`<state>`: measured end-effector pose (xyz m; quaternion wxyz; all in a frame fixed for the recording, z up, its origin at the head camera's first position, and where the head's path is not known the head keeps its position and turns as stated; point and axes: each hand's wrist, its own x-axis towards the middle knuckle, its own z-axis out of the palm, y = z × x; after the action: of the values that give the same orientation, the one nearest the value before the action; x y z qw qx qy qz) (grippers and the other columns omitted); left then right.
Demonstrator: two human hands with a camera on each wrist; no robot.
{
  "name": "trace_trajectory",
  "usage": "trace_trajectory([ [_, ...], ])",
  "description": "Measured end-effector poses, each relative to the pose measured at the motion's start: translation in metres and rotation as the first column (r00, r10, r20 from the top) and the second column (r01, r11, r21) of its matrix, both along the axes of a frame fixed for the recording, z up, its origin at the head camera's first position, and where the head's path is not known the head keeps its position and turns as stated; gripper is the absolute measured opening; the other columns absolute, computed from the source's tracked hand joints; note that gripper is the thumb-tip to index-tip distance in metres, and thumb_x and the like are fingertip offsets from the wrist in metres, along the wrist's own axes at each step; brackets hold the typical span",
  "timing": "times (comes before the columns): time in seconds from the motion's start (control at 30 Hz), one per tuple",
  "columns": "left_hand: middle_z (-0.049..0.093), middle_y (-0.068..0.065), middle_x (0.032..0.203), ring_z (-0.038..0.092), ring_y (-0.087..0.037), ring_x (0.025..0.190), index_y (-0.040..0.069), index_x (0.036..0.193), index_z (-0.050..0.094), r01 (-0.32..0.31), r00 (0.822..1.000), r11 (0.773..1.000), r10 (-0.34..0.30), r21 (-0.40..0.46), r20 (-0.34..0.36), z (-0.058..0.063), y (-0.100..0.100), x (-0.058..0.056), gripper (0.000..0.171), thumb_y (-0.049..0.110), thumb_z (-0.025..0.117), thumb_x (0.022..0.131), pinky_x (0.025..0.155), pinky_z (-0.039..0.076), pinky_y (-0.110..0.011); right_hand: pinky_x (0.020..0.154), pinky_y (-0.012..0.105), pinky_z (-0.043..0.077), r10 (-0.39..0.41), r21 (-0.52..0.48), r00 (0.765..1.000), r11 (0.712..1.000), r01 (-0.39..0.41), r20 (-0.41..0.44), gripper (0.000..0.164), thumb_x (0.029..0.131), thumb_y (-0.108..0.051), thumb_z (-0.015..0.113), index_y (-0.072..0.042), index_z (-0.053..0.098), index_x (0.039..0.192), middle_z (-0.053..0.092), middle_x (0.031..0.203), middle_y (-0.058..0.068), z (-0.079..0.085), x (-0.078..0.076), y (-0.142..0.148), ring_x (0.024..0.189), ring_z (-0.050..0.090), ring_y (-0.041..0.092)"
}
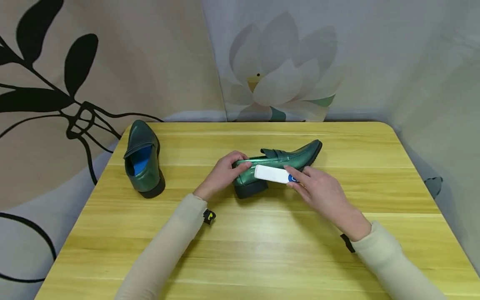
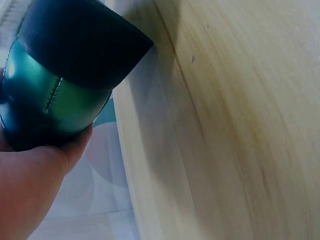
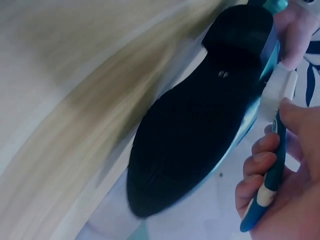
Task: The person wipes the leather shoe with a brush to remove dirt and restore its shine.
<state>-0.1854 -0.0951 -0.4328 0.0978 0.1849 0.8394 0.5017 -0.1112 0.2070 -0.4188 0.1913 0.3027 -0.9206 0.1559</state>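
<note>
A green loafer [image 1: 296, 158] with a black block heel is held on its side-tilt over the table, toe toward the right. My left hand [image 1: 226, 171] grips it at the heel end; in the left wrist view the thumb lies along the back of the loafer [image 2: 65, 107] below the heel. My right hand [image 1: 322, 191] holds a brush [image 1: 271, 173] with a white head and blue handle. In the right wrist view the fingers wrap the handle of the brush [image 3: 274, 170], and its white bristles meet the loafer's side. The dark sole [image 3: 185, 120] faces that camera.
A second green loafer [image 1: 144, 160] with a blue insole stands upright at the table's left edge. The wooden table [image 1: 255, 250] runs up to a patterned cloth [image 1: 281, 62] behind it. Both wrists carry small black straps.
</note>
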Motion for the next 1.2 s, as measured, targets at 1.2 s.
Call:
trace_trajectory([
  [1.2, 0.059, -0.011, 0.130, 0.054, -0.028, 0.120, 0.005, 0.121, 0.069, 0.008, 0.998, 1.000, -0.007, 0.010, -0.059, -0.006, -0.001, -0.003, 0.028, 0.027, 0.055, 0.109, 0.103, 0.043, -0.047, 0.050, 0.029, 0.036, -0.139, -0.050, 0.985, 0.988, 0.144, 0.099, 0.051, 0.092, -0.015, 0.079, -0.009, 0.065, 0.140, 0.061, 0.083, 0.006, -0.010, 0.009, 0.060, 0.061, 0.042, 0.014],
])
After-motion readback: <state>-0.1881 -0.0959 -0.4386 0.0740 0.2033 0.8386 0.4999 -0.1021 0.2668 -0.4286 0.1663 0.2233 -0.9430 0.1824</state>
